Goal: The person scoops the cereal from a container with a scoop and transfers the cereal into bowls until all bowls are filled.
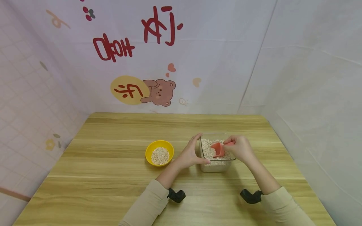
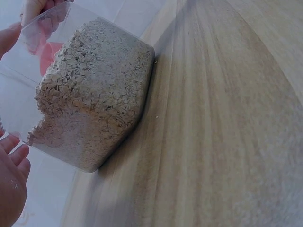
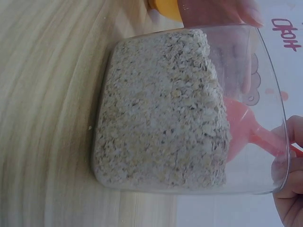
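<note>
A clear, square-sided container (image 1: 216, 167) of oat flakes (image 1: 208, 148) stands on the table, right of the middle. My left hand (image 1: 189, 156) holds its left side, thumb at the front rim and fingers at the far corner. Inside, a pink-red scoop (image 1: 218, 150) lies tilted with its bowl in the oats. My right hand (image 1: 240, 148) pinches the scoop's handle over the right rim. Through the clear wall in the right wrist view, the scoop (image 3: 239, 125) dips into the top of the heap, its lower edge hidden by flakes.
Left of the container, a yellow bowl (image 1: 148, 153) holds a smaller amount of oat flakes (image 1: 160, 156). The wooden table (image 1: 113, 191) meets a printed cloth (image 1: 215, 56) at the back, with cloth walls at both sides. A few stray flakes lie beside the container.
</note>
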Demonstrator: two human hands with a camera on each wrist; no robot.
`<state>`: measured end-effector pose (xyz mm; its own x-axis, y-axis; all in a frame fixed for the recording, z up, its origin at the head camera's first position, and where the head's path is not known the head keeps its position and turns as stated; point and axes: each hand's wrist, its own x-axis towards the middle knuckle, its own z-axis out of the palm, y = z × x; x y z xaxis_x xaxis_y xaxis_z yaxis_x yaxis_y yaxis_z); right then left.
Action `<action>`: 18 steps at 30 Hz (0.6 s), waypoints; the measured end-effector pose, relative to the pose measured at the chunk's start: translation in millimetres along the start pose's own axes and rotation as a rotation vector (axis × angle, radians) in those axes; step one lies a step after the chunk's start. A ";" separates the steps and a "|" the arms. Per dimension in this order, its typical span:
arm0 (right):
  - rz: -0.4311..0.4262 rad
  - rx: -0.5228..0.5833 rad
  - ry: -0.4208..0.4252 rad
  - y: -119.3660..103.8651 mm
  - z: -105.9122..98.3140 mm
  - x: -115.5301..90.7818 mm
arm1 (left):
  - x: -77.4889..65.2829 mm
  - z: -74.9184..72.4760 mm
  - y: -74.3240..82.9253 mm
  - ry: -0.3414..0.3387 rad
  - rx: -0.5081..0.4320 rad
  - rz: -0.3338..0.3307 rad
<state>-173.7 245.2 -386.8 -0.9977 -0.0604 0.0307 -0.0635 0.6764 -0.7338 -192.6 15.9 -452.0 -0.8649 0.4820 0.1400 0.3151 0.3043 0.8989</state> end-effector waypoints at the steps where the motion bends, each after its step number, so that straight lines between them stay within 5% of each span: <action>1: 0.003 0.003 0.002 -0.2 0.1 0.4 | -0.1 0.1 0.0 0.002 0.000 0.003; 18: 0.090 0.148 0.086 -3.6 11.9 0.5 | -2.1 -0.2 1.6 0.001 -0.016 -0.016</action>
<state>-173.6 234.0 -392.2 -0.9980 0.0621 0.0137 0.0235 0.5607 -0.8277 -190.3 15.2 -450.8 -0.8701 0.4765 0.1259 0.2950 0.2988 0.9075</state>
